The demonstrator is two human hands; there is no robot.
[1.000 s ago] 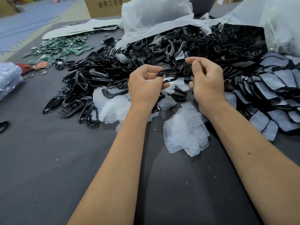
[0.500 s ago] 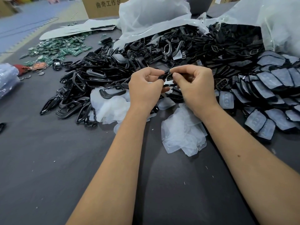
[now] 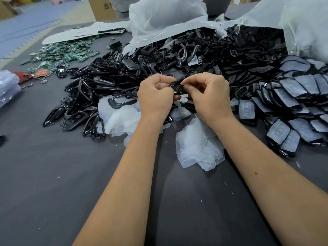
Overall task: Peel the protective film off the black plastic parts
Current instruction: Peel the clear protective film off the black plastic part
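Dark grey cloth covers the table (image 3: 53,174), and most of its far half is buried under a heap of black plastic parts (image 3: 124,75) spilling from torn white plastic bags (image 3: 168,20). Both bare forearms reach in from the near edge, and the 2 hands meet above the heap. Curled fingers of the left hand (image 3: 156,96) grip a small black part (image 3: 177,87) from the left, while the right hand (image 3: 209,96) pinches its upper edge between thumb and forefinger (whether film is caught in that pinch cannot be told). Peeled clear film (image 3: 197,148) lies in loose piles just below the hands. Film-covered parts (image 3: 292,89) overlap in rows at right. Green circuit boards (image 3: 67,54) lie scattered far left, near a cardboard box (image 3: 103,8).
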